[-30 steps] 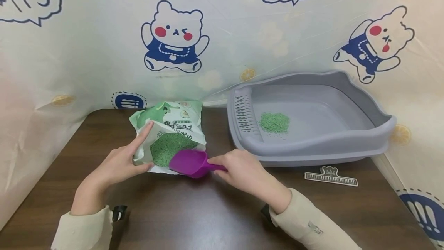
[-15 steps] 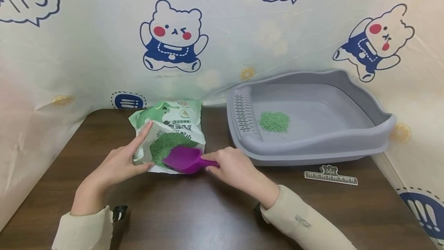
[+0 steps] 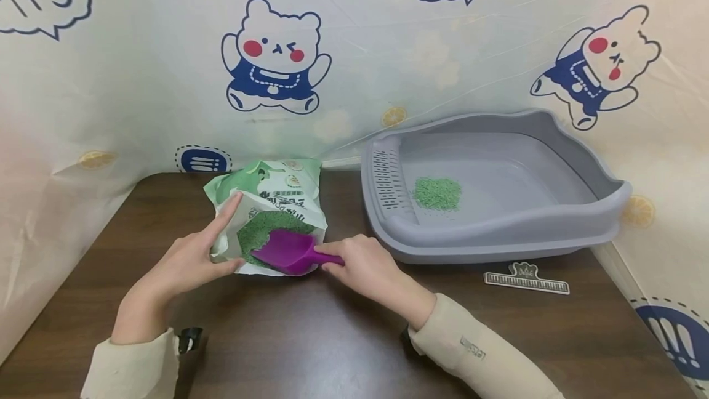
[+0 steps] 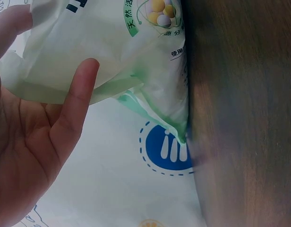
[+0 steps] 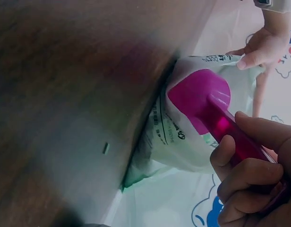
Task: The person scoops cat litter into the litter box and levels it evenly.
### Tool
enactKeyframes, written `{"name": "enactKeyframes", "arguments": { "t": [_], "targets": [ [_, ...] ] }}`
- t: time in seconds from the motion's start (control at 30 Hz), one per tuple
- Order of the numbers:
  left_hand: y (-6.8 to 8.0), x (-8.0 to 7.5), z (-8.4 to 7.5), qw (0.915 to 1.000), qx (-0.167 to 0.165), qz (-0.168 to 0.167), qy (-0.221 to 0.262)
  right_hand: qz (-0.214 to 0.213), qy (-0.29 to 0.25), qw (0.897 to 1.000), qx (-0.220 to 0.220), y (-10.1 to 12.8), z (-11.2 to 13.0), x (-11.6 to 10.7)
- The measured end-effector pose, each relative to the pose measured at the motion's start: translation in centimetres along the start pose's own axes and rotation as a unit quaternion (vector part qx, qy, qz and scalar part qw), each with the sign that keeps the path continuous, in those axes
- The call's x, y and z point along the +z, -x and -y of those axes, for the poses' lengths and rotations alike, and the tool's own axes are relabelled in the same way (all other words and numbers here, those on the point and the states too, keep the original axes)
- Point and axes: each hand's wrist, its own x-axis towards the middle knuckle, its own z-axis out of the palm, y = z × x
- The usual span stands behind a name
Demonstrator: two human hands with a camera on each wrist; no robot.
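Scoop [image 3: 288, 250] held by right hand [image 3: 365, 266] enters bag [image 3: 271, 205]; left hand [image 3: 188, 260] holds bag open.

The backdrop [image 3: 354, 48] reads "happy"; the sleeve [image 3: 476, 350] "LETSSMIN".

The purple scoop [image 3: 288, 251] blade's tip is hidden inside the litter bag [image 3: 266, 202].

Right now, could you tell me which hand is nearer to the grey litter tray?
Right. The right hand grips the purple scoop just left of the grey litter tray; the left hand holds the bag, farther left.
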Motion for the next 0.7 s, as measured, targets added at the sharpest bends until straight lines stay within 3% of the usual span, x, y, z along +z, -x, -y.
{"name": "enactKeyframes", "arguments": {
  "t": [0.5,0.7],
  "targets": [
    [-0.5,-0.3,-0.5,0.9998,0.014,0.0,-0.016,-0.014,0.003,1.0,-0.009,-1.2,-0.5,1.2],
    [-0.2,-0.1,-0.7,0.9996,0.018,-0.001,-0.02,0.003,0.011,1.0,-0.017,-1.5,-0.4,1.4]
  ]
}}
